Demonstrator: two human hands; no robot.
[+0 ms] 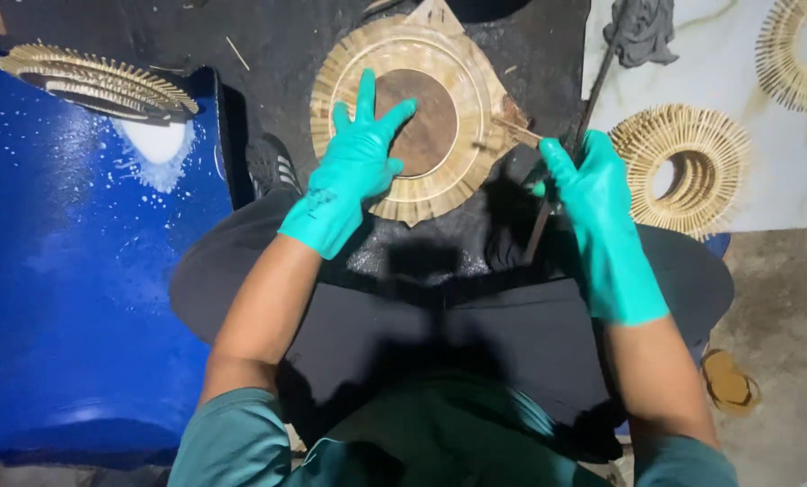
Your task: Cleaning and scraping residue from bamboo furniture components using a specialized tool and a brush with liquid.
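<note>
A round frame of bamboo sticks [458, 72] with a dark wooden disc in its middle lies on a black surface in front of my knees. My left hand [354, 167], in a teal glove, presses flat on the frame's lower left, fingers spread. My right hand [588, 176], also gloved, grips a long dark rod [593, 95] that runs up and away to the right of the frame. A short bamboo stick [516, 131] pokes out at the frame's right edge, close to that hand.
A finished stick ring [687, 167] and part of another [796, 54] lie on a pale sheet at right. One more ring [97, 81] rests on a blue drum [79, 298] at left. A grey rag [647, 32] hangs at the rod's far end. A sandal [728, 383] lies on the floor.
</note>
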